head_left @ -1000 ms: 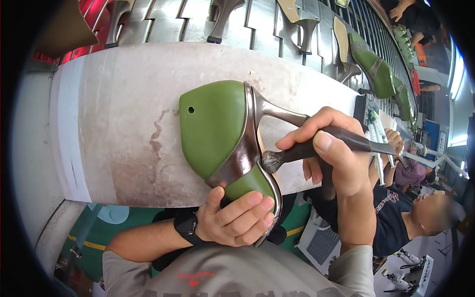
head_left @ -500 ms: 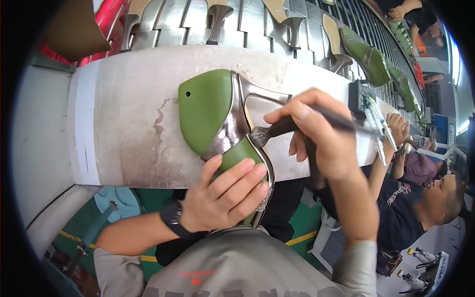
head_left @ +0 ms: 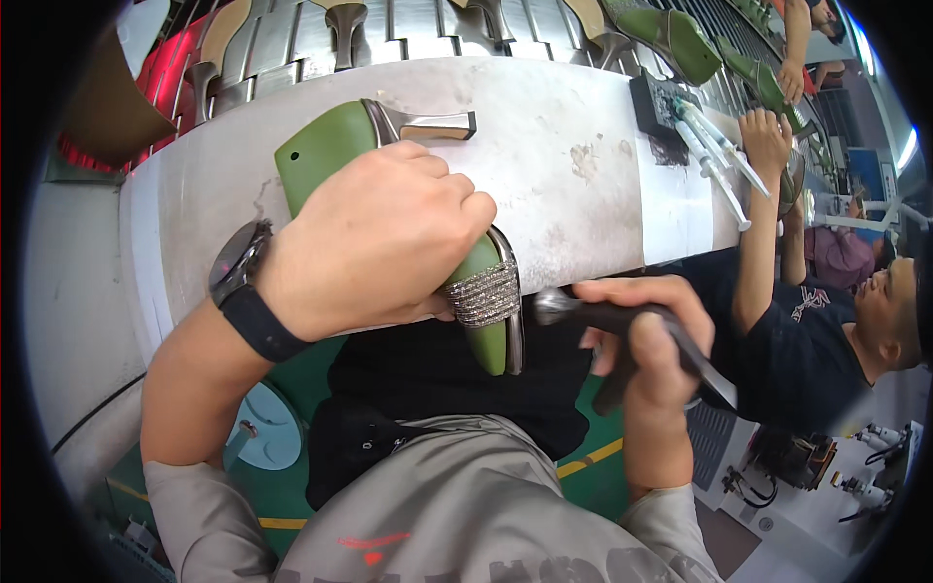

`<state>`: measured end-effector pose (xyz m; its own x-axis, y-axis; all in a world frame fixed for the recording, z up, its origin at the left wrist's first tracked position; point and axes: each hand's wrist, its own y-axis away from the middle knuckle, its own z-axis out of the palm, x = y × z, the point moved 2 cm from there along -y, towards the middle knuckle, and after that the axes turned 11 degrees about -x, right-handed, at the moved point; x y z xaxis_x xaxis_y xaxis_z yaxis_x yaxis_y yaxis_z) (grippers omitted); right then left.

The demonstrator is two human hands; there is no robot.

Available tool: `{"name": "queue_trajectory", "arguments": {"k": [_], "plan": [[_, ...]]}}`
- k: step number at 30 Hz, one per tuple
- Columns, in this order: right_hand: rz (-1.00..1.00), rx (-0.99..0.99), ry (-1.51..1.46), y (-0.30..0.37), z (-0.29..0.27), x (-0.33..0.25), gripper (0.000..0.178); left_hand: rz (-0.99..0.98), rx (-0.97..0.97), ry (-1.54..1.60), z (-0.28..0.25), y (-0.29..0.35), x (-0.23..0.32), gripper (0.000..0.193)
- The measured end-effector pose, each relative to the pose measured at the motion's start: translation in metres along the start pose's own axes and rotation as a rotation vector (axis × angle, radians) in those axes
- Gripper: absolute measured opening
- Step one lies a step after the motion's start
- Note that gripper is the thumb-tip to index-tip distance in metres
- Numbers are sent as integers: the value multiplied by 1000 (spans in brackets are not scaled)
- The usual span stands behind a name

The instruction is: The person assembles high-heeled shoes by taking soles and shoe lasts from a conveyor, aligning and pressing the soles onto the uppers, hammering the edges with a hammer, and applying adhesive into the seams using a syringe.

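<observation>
A high-heeled sandal (head_left: 486, 295) on a green shoe last (head_left: 323, 146) lies on the work board, heel at the far side and toe over the near edge. A glittery strap wraps its forepart. My left hand (head_left: 389, 228) is closed round the middle of it, thumb near the glittery strap, hiding most of the ankle part. To the right of the toe, my right hand (head_left: 666, 340) grips a dark hammer (head_left: 593, 313) round its head. The hammer's round silver face points at the sole edge, a little apart from it.
Syringes (head_left: 714, 160) lean in a black block (head_left: 656, 109) at the board's far right. Beyond the board (head_left: 573, 126) runs a slatted metal conveyor (head_left: 418, 27) carrying heeled soles and green lasts. A co-worker (head_left: 826, 321) sits close on the right. A blue round stool (head_left: 267, 428) stands below left.
The sandal has come nearer and turned slightly, its toe past the board's edge. My left hand has shifted from the forepart over the top of its middle. The hammer has moved down to the toe.
</observation>
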<state>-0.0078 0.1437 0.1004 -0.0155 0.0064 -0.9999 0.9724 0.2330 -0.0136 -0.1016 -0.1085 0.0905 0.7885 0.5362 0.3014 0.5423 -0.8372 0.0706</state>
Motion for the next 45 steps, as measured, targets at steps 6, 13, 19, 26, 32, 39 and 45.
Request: {"name": "queue_trajectory", "arguments": {"k": [6,13,19,26,32,39,45], "plan": [[-45,177,-57,1,8,-20,34,22,5,-2,2,-4,5,44],[70,-27,-160,-30,29,-12,28,17,22,-51,5,4,6,38],[-17,-31,-177,23,28,3,36,3,48,-52,9,6,5,41],[12,18,-17,40,39,-1,45,-9,26,-13,10,6,6,36],[43,-34,-124,-20,36,-8,39,-4,208,-5,18,19,5,27],[-86,93,147,-36,34,-47,52,-1,306,21,28,20,3,21],[156,-233,113,-59,41,-35,29,-5,251,11,24,24,6,22]]}}
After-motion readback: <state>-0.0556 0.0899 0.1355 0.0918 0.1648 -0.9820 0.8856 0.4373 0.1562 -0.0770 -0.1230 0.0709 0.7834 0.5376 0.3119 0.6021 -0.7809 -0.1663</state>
